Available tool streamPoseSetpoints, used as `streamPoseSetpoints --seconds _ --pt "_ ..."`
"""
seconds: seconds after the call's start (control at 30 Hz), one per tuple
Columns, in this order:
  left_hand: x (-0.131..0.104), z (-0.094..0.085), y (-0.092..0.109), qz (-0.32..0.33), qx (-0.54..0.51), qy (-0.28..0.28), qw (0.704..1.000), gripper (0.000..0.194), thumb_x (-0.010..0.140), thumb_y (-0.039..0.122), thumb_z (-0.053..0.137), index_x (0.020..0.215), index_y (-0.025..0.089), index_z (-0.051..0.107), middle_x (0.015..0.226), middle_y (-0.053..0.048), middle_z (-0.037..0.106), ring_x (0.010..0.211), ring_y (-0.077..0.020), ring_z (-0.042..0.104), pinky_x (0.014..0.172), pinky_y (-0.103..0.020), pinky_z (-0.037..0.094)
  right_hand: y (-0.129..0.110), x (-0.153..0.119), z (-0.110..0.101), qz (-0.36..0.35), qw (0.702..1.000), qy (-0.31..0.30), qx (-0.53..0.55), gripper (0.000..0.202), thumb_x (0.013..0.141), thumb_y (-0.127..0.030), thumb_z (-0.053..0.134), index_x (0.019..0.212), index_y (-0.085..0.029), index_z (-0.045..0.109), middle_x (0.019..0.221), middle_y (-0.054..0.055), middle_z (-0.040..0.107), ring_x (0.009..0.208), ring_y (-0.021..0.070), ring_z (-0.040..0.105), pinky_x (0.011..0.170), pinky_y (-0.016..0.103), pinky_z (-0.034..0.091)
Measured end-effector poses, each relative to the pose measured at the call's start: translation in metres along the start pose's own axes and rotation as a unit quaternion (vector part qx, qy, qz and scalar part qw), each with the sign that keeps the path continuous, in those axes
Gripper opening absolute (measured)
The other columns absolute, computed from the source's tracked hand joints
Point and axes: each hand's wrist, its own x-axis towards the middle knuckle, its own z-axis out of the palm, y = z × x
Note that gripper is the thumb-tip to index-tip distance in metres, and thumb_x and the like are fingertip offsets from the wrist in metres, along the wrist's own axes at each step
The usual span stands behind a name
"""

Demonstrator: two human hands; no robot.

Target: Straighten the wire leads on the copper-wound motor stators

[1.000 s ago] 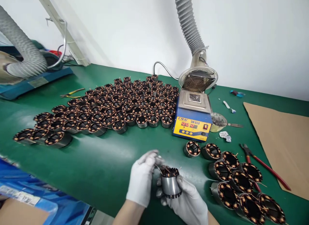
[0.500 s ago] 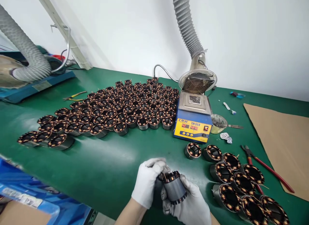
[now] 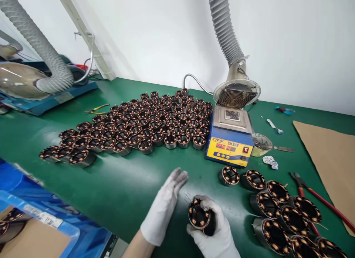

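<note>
We see two white-gloved hands low in the frame over the green worktop (image 3: 124, 187). The right hand (image 3: 215, 234) has its fingers closed around one stator (image 3: 199, 216), a dark steel cylinder w/ copper windings; it's tipped on its side, open end facing left twd the camera, held just above the worktop near the front edge. The left hand (image 3: 163, 208) is flat and open, fingers stretched fwd, gripping nothing; it sits just left of the held stator, not touching it as far as we can tell.

To the right, approx a dozen loose stators (image 3: 277, 206) lie in a cluster, several tipped over. Behind the hands stands a blue-and-yellow solder pot (image 3: 230, 143) w/ red digits lit, and over it a round hood on a ribbed extraction hose (image 3: 226, 29). Left of the pot, a big batch of upright stators (image 3: 138, 126) fills the worktop in rows. Red-handled pliers (image 3: 318, 199) lie at right beside a brown cardboard sheet (image 3: 330, 154). Yellow-handled cutters (image 3: 97, 109) lie beyond the batch. A blue bin (image 3: 55, 221) sits at bottom left.
</note>
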Motion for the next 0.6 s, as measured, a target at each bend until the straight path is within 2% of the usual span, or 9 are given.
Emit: streamPoseSetpoints --seconds 0.07,0.1,0.17,0.23,0.3,0.37,0.43,0.5,0.6 --pt "-0.003 0.007 -0.007 -0.052 0.047 -0.054 0.996 0.051 0.06 0.043 0.075 0.103 0.019 0.063 0.102 -0.008 0.07 0.096 -0.0229 0.063 0.089 -0.034 0.046 0.007 0.0 0.001 -0.053 0.997 0.001 -0.052 0.044 0.051 -0.015 0.077 0.089 -0.028 0.06 0.102 0.005 0.066 0.102 0.0297 0.056 0.091 0.042 0.04" --pt "-0.004 0.012 -0.011 -0.081 0.062 -0.054 0.993 0.043 0.059 0.039 0.076 0.095 0.018 0.066 0.093 -0.008 0.072 0.088 -0.0213 0.065 0.083 -0.031 0.048 0.01 0.001 0.002 -0.067 0.996 -0.01 -0.067 0.045 0.052 -0.014 0.077 0.091 -0.028 0.059 0.102 0.006 0.065 0.1 0.0296 0.057 0.09 0.042 0.041" --pt "-0.004 0.019 -0.015 -0.108 0.035 -0.018 0.993 0.029 0.061 0.034 0.075 0.081 0.015 0.069 0.077 -0.005 0.073 0.073 -0.0169 0.065 0.072 -0.026 0.05 0.015 0.001 0.003 -0.082 0.992 -0.031 -0.087 0.048 0.055 -0.015 0.075 0.096 -0.028 0.056 0.107 0.007 0.063 0.097 0.0289 0.058 0.085 0.041 0.044" --pt "-0.002 0.019 -0.014 -0.083 -0.057 0.03 0.994 0.026 0.061 0.035 0.075 0.077 0.016 0.068 0.067 -0.002 0.071 0.065 -0.0147 0.064 0.068 -0.025 0.05 0.019 0.001 0.003 -0.097 0.989 -0.03 -0.109 0.05 0.057 -0.018 0.076 0.1 -0.028 0.053 0.11 0.008 0.062 0.101 0.0294 0.057 0.086 0.041 0.043" --pt "0.0 0.014 -0.004 -0.036 -0.111 0.062 0.991 0.027 0.063 0.038 0.074 0.081 0.018 0.067 0.07 -0.001 0.071 0.073 -0.0159 0.066 0.075 -0.026 0.05 0.023 -0.001 0.003 -0.098 0.986 -0.021 -0.132 0.052 0.058 -0.022 0.078 0.102 -0.028 0.051 0.109 0.008 0.062 0.103 0.0302 0.055 0.089 0.043 0.041" --pt "0.001 0.007 0.007 -0.023 -0.044 0.066 0.997 0.032 0.062 0.035 0.075 0.088 0.02 0.067 0.081 -0.003 0.073 0.086 -0.0175 0.065 0.081 -0.026 0.048 0.025 -0.002 0.003 -0.097 0.985 -0.016 -0.139 0.052 0.058 -0.025 0.079 0.101 -0.029 0.051 0.108 0.008 0.062 0.105 0.0309 0.054 0.09 0.044 0.04" --pt "0.0 0.003 0.016 -0.055 0.101 0.045 0.992 0.038 0.059 0.028 0.077 0.093 0.017 0.067 0.091 -0.005 0.072 0.089 -0.0183 0.063 0.08 -0.025 0.047 0.026 -0.003 0.002 -0.102 0.985 -0.024 -0.137 0.05 0.059 -0.026 0.079 0.1 -0.029 0.051 0.109 0.008 0.062 0.107 0.031 0.053 0.091 0.045 0.039" --pt "-0.002 0.002 0.018 -0.088 0.185 0.036 0.978 0.036 0.057 0.024 0.076 0.091 0.015 0.068 0.086 -0.005 0.072 0.08 -0.0176 0.063 0.073 -0.025 0.048 0.027 -0.004 0.002 -0.108 0.983 -0.029 -0.142 0.048 0.06 -0.026 0.078 0.1 -0.03 0.051 0.109 0.007 0.062 0.107 0.0307 0.053 0.092 0.045 0.038" --pt "-0.004 0.008 0.012 -0.107 0.186 0.037 0.976 0.022 0.055 0.023 0.074 0.074 0.014 0.068 0.066 -0.001 0.07 0.064 -0.0147 0.061 0.062 -0.024 0.047 0.026 -0.003 0.001 -0.105 0.982 -0.026 -0.155 0.051 0.06 -0.027 0.078 0.103 -0.03 0.05 0.108 0.007 0.063 0.105 0.0307 0.055 0.091 0.045 0.04"
